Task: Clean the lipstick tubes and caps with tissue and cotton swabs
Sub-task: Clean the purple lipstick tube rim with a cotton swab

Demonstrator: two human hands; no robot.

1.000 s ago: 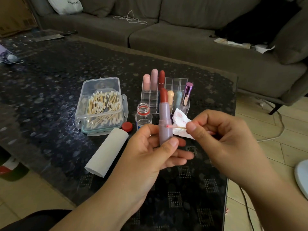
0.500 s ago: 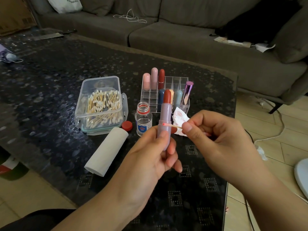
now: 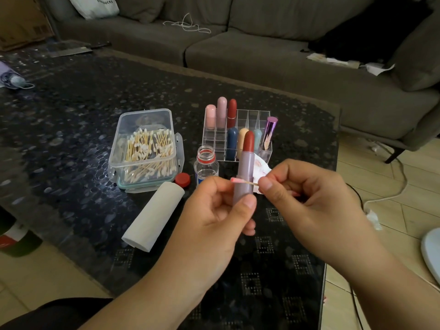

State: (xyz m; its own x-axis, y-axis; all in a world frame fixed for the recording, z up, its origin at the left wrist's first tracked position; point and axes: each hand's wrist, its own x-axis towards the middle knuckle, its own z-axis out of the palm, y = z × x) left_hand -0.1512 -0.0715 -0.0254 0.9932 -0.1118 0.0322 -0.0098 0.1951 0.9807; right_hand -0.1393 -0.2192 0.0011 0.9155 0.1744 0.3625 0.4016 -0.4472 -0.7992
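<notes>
My left hand (image 3: pixel 214 210) grips an uncapped mauve lipstick tube (image 3: pixel 244 172) upright, its red bullet standing out at the top. My right hand (image 3: pixel 309 196) pinches a cotton swab (image 3: pixel 242 181) with a pink-stained tip, laid across the front of the tube. A stained tissue (image 3: pixel 260 169) lies behind the tube on the table. A clear organizer (image 3: pixel 238 129) holds several capped lipsticks. A roll of tissue (image 3: pixel 154 215) lies to the left of my hands.
A clear box of cotton swabs (image 3: pixel 145 148) stands open on the dark table (image 3: pixel 71 115). An open small bottle (image 3: pixel 206 165) and its red cap (image 3: pixel 182 179) sit beside it. A grey sofa (image 3: pixel 262 55) runs behind the table. Cables lie on the floor at right.
The swab tip has slid leftward across the tube. My left hand has shifted its hold, with the thumb now on the tube's lower front.
</notes>
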